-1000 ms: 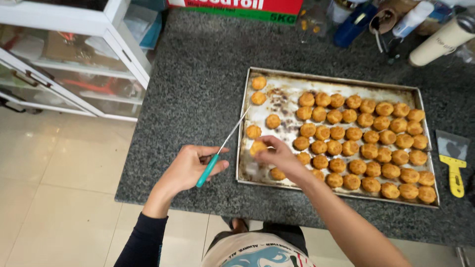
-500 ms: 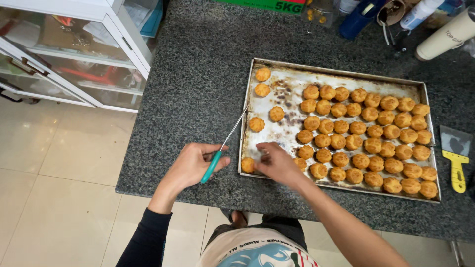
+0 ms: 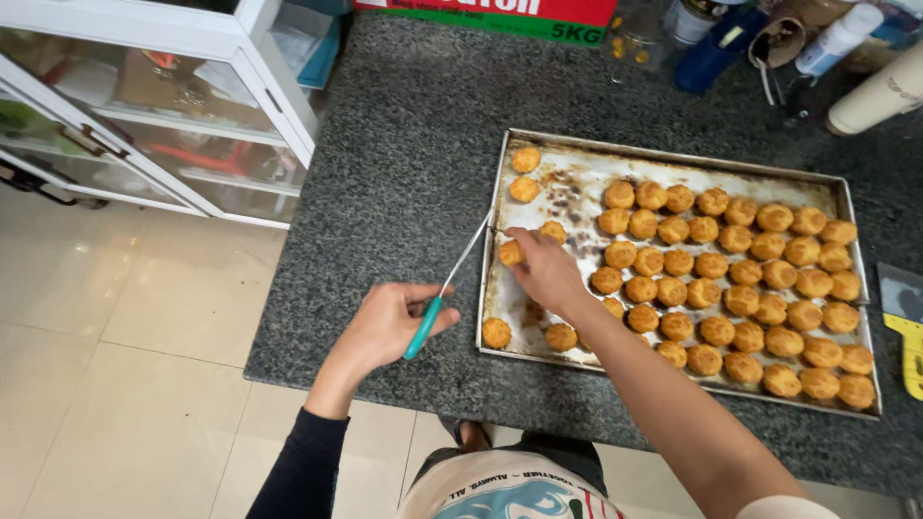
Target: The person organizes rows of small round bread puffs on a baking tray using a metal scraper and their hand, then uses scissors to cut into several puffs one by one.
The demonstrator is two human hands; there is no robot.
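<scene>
I am seeing a small golden pastry puff (image 3: 511, 253) being pinched between the right hand's (image 3: 548, 271) fingertips, just over the left part of the baking tray (image 3: 663, 160). The left hand (image 3: 385, 327) is closing around the teal handle of a thin metal tool (image 3: 450, 291), whose tip is pointing at that puff, at the tray's left rim. I am noting rows of puffs (image 3: 740, 269) filling the tray's right side, with a few scattered at the left. The tray is sitting on a dark granite counter (image 3: 404, 163). A yellow scraper (image 3: 909, 351) is lying right of the tray; a white glass-door cabinet (image 3: 144, 106) is standing left.
</scene>
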